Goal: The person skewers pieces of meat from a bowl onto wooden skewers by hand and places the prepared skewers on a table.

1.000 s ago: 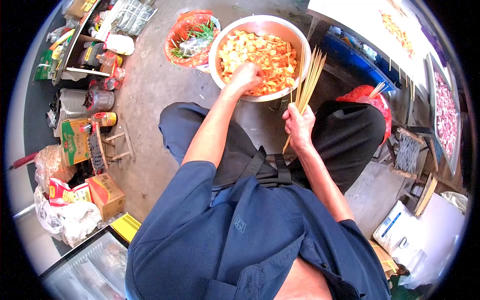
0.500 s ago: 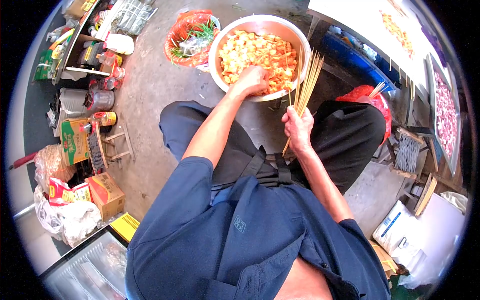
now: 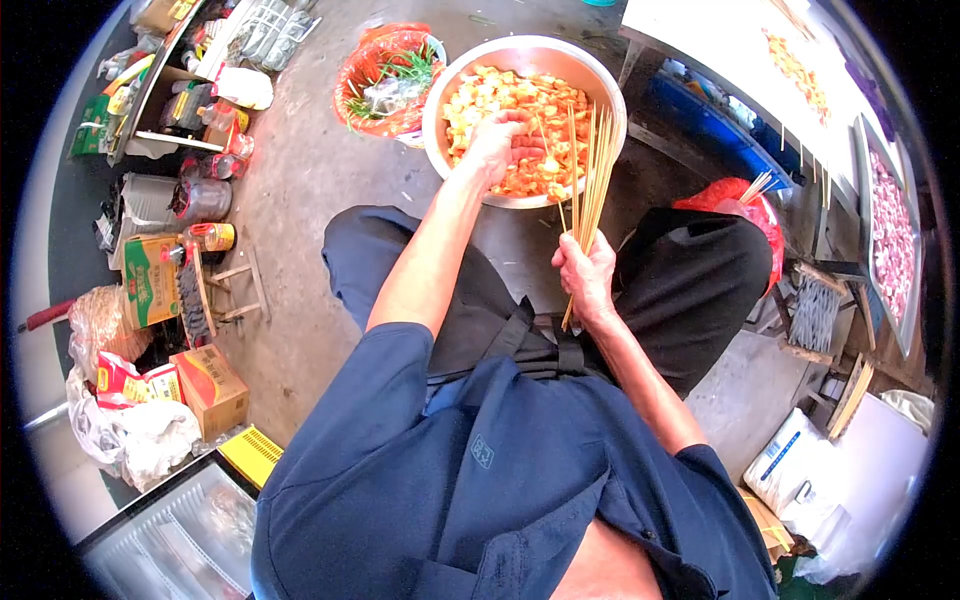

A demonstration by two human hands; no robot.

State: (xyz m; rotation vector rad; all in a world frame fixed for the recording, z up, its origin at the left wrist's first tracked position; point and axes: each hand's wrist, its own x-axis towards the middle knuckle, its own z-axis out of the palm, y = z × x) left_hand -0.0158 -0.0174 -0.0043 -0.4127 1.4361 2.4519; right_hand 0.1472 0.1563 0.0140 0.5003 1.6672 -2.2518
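Note:
A wide metal bowl (image 3: 436, 128) holds many orange-coated cubes (image 3: 490, 90). My left hand (image 3: 497, 145) is over the bowl, its thumb and fingers apart near a thin skewer; whether any piece lies in its palm is hard to tell. My right hand (image 3: 588, 272) grips a bundle of wooden skewers (image 3: 597, 185) upright between my knees and the bowl, their upper ends fanned over its rim. One skewer stands away from the bundle, with orange pieces around it near my left fingers.
A red-lined basket (image 3: 360, 75) with green stalks sits left of the bowl. At right are a white table (image 3: 690, 25), blue bin (image 3: 710, 115), red bag (image 3: 765, 225) and a tray of pinkish pieces (image 3: 890, 225). Boxes and bottles line the left.
My left hand has lifted from among the cubes and its fingers have spread. My right hand has shifted slightly down and left with the skewers, and one skewer now leans toward my left hand.

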